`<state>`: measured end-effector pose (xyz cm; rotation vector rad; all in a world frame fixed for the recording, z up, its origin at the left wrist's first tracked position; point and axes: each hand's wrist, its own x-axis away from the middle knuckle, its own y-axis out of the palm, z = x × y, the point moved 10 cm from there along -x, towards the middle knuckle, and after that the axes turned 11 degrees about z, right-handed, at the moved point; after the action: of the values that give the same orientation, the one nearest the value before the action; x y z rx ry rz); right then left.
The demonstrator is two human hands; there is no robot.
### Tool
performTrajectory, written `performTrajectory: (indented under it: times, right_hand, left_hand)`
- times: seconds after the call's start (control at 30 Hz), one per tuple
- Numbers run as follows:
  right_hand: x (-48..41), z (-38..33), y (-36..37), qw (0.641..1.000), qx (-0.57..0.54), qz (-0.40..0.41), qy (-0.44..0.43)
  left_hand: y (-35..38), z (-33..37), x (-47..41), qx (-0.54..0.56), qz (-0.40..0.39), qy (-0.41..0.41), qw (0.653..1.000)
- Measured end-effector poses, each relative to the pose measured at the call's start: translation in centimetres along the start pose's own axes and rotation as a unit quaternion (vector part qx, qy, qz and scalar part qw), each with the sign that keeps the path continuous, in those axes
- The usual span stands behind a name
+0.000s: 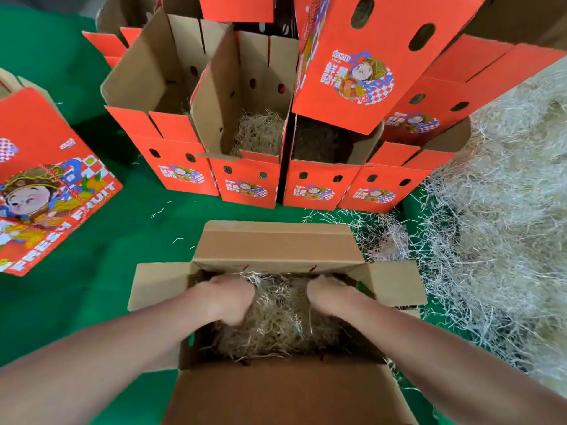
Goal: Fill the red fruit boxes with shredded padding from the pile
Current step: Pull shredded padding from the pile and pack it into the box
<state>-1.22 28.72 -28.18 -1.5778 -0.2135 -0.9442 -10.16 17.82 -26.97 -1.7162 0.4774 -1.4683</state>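
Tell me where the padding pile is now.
Head view, far right: the padding pile lies on the green cloth, beside the open box and the row of red boxes.

Upright box row (pixel 245 185) behind open box (pixel 276 243)

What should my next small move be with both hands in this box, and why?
Probably spread the shredded straw-coloured padding toward the walls of the open cardboard box: left hand and right hand are dug into its middle, where it bunches, leaving dark gaps along the sides.
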Motion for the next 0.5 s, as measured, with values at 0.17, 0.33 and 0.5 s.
performTrajectory:
  times: [0.17,0.33,0.5]
  right_hand:
    - [2.2,-3.9,-0.5,0.992,0.015,-0.013,-0.128]
    - [2.5,-5.9,5.9,0.954,0.115,-0.176,-0.213]
    - [2.7,-4.1,7.4,0.955,0.136,-0.205,-0.164]
  left_hand:
    - [-0.3,2.1,1.6,0.001,0.049,0.065,0.997]
    - [6.2,5.7,1.7,-0.058,-0.164,0.151,0.973]
    - [7.9,4.5,1.5,-0.103,-0.248,0.134,0.954]
